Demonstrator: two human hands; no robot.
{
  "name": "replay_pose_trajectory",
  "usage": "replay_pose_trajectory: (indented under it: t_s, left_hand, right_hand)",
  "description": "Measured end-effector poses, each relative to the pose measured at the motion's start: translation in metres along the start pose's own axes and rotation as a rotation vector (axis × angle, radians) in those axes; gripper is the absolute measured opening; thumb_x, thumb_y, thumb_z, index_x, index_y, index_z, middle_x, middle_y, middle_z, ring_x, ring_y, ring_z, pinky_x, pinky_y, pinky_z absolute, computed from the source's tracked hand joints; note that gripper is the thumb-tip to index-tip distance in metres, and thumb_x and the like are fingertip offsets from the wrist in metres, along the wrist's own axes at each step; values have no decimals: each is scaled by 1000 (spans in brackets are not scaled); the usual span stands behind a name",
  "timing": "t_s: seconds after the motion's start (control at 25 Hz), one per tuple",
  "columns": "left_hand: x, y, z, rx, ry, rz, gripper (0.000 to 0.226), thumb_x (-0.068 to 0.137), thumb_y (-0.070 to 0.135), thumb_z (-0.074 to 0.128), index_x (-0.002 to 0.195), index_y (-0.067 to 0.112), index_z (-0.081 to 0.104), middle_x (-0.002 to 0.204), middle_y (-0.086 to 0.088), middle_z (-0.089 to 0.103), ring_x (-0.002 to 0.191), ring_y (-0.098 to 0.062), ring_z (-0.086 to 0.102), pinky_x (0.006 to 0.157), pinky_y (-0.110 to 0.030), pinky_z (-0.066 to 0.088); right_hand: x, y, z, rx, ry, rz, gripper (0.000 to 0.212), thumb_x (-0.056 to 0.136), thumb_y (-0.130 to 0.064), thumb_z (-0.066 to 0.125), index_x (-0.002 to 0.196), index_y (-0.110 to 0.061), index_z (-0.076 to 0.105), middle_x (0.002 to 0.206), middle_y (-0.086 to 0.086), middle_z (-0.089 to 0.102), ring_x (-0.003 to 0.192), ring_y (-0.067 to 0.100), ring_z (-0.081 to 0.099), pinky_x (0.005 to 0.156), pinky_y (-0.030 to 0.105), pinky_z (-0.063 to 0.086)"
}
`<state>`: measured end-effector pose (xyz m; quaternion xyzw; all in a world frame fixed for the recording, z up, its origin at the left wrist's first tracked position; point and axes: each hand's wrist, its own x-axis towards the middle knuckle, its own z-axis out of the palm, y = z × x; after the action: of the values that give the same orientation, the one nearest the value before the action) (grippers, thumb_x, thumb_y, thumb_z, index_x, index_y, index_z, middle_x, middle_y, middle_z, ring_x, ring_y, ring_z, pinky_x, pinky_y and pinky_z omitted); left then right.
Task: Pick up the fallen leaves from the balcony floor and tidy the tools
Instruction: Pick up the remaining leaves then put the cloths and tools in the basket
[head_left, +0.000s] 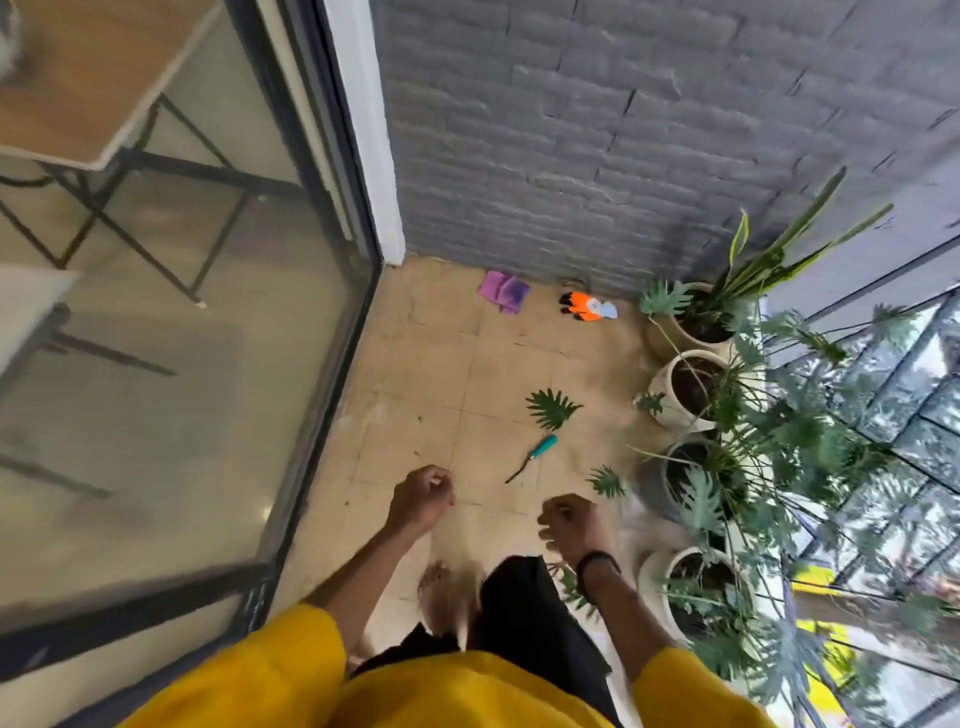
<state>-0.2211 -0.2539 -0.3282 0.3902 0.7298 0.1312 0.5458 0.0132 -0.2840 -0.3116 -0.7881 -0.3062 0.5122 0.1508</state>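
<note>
We see the teal-handled tool (532, 457) on the floor (431, 364), long axis diagonal, handle up-right, tip down-left. Our left hand (422, 496) and right hand (569, 522) are curled, holding nothing.

I can read no text, label, brand or number anywhere in my view. The orange and pale blue packet (587, 306) by the far edge of the balcony floor (431, 374) may carry print, but it is too blurred.

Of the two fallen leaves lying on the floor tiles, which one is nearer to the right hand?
The smaller leaf, just beyond the right hand beside the pots. The bigger leaf lies farther off, past the teal-handled tool.
</note>
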Motion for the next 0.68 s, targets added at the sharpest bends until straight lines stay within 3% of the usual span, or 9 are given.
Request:
replay_pose_trajectory:
  t_s: [0.08, 0.2, 0.4, 0.48, 0.6, 0.68]
  left_hand:
    - [39, 43, -9, 8, -21, 23, 11, 96, 34, 60, 95, 28, 69, 83, 6, 77, 83, -18, 74, 82, -35, 59]
    - [94, 103, -20, -34, -44, 87, 21, 89, 45, 60, 97, 28, 71, 92, 3, 78, 86, -18, 74, 84, -39, 60]
    - [202, 183, -50, -102, -24, 33, 9, 93, 35, 64, 88, 29, 68, 72, 4, 77, 69, -17, 74, 80, -47, 61]
    - [245, 208, -58, -88, -20, 44, 15, 87, 42, 62, 83, 29, 68, 68, 5, 75, 69, -18, 74, 81, -48, 60]
    - [326, 253, -73, 13, -50, 69, 12, 88, 37, 61, 80, 30, 66, 68, 8, 75, 79, -16, 74, 90, -42, 57]
    - [397, 275, -80, 104, -86, 54, 11, 90, 29, 63, 80, 32, 65, 72, 10, 75, 84, -14, 74, 86, -35, 57]
  right_hand:
    - [27, -49, 12, 16, 50, -99, 11, 90, -7, 61, 86, -14, 68, 79, 10, 74, 63, 23, 71, 53, 30, 57]
    - [81, -106, 23, -17, 90, -201, 11, 86, -10, 64, 86, -19, 71, 81, 1, 74, 70, 21, 72, 67, 41, 61]
    - [189, -224, 29, -162, 28, -254, 6, 86, -23, 65, 82, -26, 69, 81, -8, 73, 74, 17, 71, 71, 36, 59]
    - [221, -265, 29, -221, 35, -293, 6, 86, -21, 67, 84, -23, 72, 84, -7, 73, 77, 17, 70, 74, 33, 57]
    - [298, -320, 39, -360, -18, -281, 7, 87, -23, 67, 88, -20, 74, 95, 0, 74, 85, 23, 69, 80, 34, 56]
    - [366, -346, 51, -412, -29, -245, 9, 87, -23, 69, 92, -20, 76, 104, 4, 73, 93, 27, 69, 85, 32, 54]
